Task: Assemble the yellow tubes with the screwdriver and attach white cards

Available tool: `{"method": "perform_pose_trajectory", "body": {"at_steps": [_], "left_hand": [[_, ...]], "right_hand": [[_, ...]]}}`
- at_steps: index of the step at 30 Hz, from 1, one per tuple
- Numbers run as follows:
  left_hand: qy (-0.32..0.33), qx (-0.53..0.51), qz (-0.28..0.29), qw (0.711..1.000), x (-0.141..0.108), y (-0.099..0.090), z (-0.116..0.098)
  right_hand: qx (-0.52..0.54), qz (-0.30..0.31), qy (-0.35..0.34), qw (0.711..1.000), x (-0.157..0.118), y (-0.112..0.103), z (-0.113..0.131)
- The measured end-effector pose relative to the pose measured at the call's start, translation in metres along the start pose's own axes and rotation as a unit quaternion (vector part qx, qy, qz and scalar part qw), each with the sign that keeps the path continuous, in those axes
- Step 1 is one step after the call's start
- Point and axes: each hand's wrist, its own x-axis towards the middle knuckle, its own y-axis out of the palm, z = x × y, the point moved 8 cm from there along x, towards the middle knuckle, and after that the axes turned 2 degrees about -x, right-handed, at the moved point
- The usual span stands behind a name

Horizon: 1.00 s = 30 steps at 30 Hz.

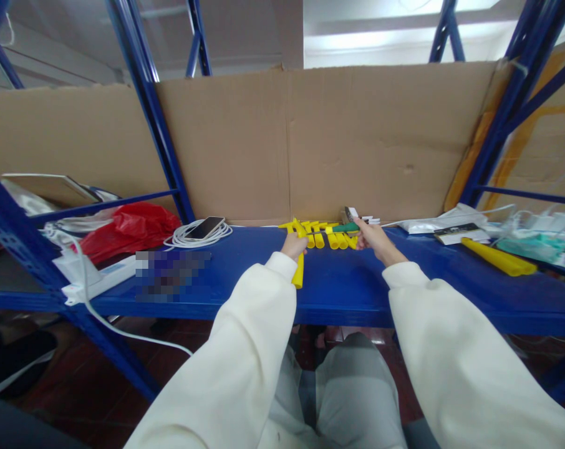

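A blue shelf (338, 293) crosses the middle of the frame. Your left hand (293, 246) closes around a yellow tube (299, 274), your right hand (372, 238) around a green-handled tool (347, 228). It points left, so a slip could jab your left fingers. The tube sticks out below your left grip; other yellow tubes (333, 241) lie between your hands, where a knock could scatter them.

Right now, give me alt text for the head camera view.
Left hand grips a yellow tube over a blue shelf; right hand points a green-handled tool at it. More yellow tubes lie in a row before a cardboard panel.
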Motion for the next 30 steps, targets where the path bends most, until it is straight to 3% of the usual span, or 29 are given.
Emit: {"method": "perform_pose_trajectory", "body": {"at_steps": [30], "left_hand": [[-0.004,0.027,-0.001,1.0,0.001,-0.001,0.001]], "right_hand": [[-0.029,0.055,0.011,0.998,-0.011,0.008,0.007]]}}
